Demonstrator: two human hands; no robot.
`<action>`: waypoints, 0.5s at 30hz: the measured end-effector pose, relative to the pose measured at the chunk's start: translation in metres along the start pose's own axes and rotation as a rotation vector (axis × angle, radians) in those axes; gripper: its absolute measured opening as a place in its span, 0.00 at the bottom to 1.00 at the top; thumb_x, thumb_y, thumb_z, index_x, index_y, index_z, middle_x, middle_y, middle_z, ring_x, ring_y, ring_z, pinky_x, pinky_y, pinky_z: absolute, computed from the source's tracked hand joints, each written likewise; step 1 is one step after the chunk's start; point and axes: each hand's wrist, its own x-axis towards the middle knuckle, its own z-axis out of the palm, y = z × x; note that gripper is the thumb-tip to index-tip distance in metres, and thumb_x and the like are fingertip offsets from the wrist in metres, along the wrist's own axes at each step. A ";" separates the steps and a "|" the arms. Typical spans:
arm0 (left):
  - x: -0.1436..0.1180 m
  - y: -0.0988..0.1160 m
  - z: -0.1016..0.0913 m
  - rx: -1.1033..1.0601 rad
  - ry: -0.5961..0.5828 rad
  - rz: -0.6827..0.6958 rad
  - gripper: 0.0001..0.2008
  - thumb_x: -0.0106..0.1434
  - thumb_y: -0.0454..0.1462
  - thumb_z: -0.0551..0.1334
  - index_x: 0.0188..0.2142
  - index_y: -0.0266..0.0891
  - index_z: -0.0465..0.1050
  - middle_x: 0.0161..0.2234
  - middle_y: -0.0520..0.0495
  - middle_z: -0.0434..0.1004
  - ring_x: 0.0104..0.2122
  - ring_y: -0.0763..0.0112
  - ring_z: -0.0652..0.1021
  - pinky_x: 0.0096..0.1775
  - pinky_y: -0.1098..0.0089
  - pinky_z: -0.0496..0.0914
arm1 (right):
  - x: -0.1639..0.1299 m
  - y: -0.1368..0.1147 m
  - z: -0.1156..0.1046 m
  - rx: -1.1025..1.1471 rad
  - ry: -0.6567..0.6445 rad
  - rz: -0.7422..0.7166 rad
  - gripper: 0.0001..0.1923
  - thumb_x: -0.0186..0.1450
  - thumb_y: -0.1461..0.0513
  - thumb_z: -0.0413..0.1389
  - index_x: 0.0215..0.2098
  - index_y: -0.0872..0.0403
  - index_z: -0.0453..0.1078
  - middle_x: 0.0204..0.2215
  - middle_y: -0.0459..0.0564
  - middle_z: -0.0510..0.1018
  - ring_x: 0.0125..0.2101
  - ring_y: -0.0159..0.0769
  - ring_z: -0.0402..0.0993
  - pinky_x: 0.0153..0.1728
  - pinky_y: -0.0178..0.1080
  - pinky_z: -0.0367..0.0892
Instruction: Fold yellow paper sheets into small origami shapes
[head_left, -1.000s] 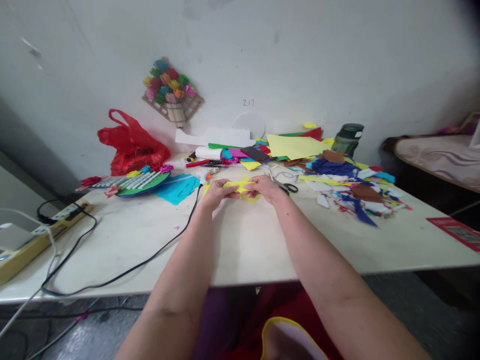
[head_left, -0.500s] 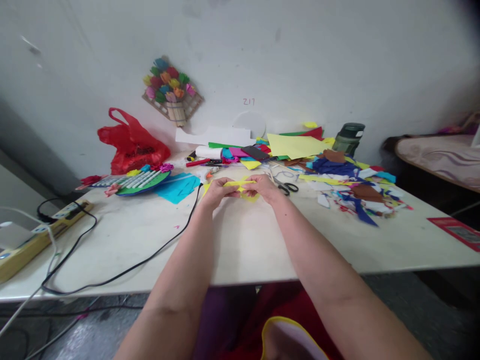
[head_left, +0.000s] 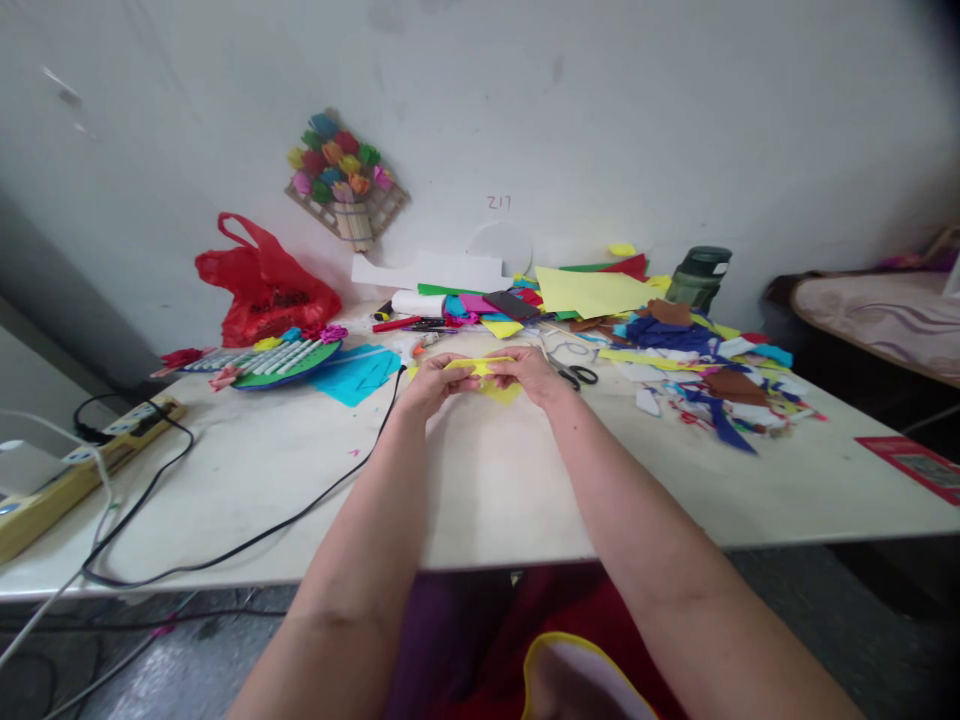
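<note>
A small strip of yellow paper (head_left: pixel 480 367) is pinched between both hands above the middle of the table. My left hand (head_left: pixel 441 384) grips its left end, and my right hand (head_left: pixel 525 373) holds the right end, with thumbs on the near side. More yellow paper (head_left: pixel 501 392) shows beneath and behind the fingers; whether it is the same piece I cannot tell. Dark-handled scissors (head_left: pixel 576 376) lie just right of my right hand. On the left, a glue gun (head_left: pixel 411 349) rests near my left hand, its black cord running toward the power strip.
Blue paper (head_left: pixel 358 375) and a green round craft piece (head_left: pixel 289 365) lie to the left, before a red plastic bag (head_left: pixel 262 285). Coloured scraps (head_left: pixel 720 370) heap up on the right, with a dark green bottle (head_left: pixel 699 278) behind. A power strip (head_left: pixel 90 480) sits at the left edge.
The fingers have shifted slightly on the yellow paper, whose upper edge now looks straighter and flatter between the hands. Everything else stays in place.
</note>
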 end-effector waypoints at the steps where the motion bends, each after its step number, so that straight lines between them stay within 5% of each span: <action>1: 0.000 0.001 0.001 -0.010 0.002 0.000 0.13 0.47 0.33 0.67 0.34 0.32 0.71 0.25 0.47 0.78 0.24 0.73 0.78 0.34 0.71 0.73 | 0.000 0.000 0.000 0.014 -0.006 -0.009 0.16 0.44 0.61 0.66 0.32 0.59 0.76 0.18 0.47 0.77 0.15 0.25 0.67 0.19 0.29 0.62; 15: 0.000 -0.001 0.001 -0.104 0.034 0.006 0.09 0.49 0.28 0.63 0.32 0.33 0.71 0.23 0.45 0.78 0.23 0.71 0.78 0.32 0.71 0.73 | -0.003 -0.002 -0.002 0.092 -0.082 -0.045 0.13 0.44 0.62 0.65 0.29 0.58 0.77 0.18 0.48 0.77 0.15 0.26 0.67 0.21 0.32 0.62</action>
